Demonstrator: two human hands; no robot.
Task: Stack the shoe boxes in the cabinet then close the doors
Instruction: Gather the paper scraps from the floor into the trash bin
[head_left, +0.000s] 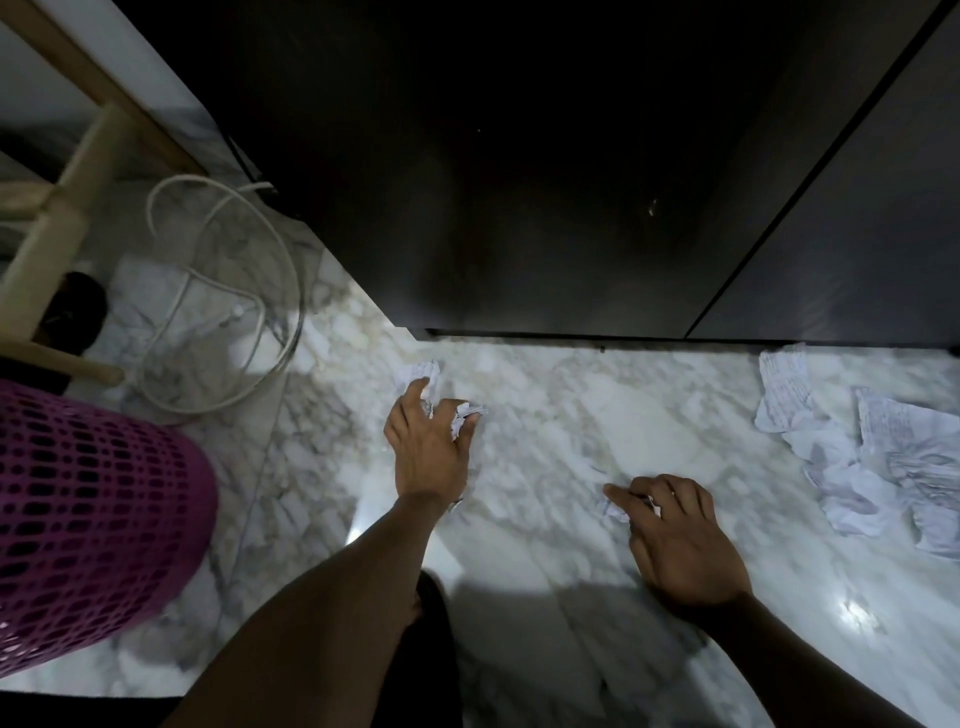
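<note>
Before the cabinet (545, 182), left hand (428, 447) and right hand (675, 535) each grip crumpled paper (467, 415) near loose sheets (883, 457).

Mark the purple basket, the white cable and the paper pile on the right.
purple basket (93, 519), head view, mesh wall.
white cable (182, 178), head view, top of loop.
paper pile (893, 441), head view, printed sheet.

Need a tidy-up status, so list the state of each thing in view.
Left hand: grips crumpled paper wad.
Right hand: pinches small paper scrap.
Cabinet doors: appear shut.
Loose papers: crumpled, lying on floor.
Cable: coiled on floor.
Purple basket: inside not visible.
</note>
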